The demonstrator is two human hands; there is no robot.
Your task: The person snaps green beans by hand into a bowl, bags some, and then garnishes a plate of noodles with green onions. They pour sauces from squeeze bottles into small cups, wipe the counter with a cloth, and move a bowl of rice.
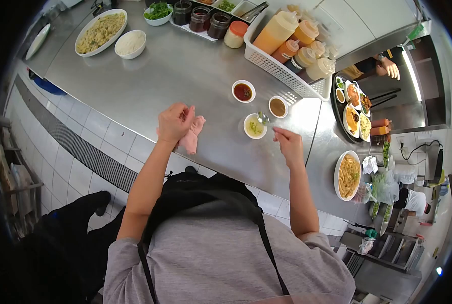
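Observation:
My left hand (175, 124) is closed around a crumpled pink cloth (191, 136) at the near edge of the steel counter. Fingers pinched, my right hand (289, 144) holds a small metal spoon (263, 118), its bowl by the rim of a small white bowl of pale yellow-green sauce (255, 126). Just behind stands a second little bowl with brown sauce (278, 107). Farther back and to the left is a third, holding dark red-brown sauce (243, 91).
A white basket of squeeze bottles (286, 76) stands at the back. Rice (130, 43) and an oval dish (101, 33) are at the far left. On the right are a noodle bowl (348, 175) and a black tray of dishes (345, 129). Another person's hand (389, 68) shows beyond.

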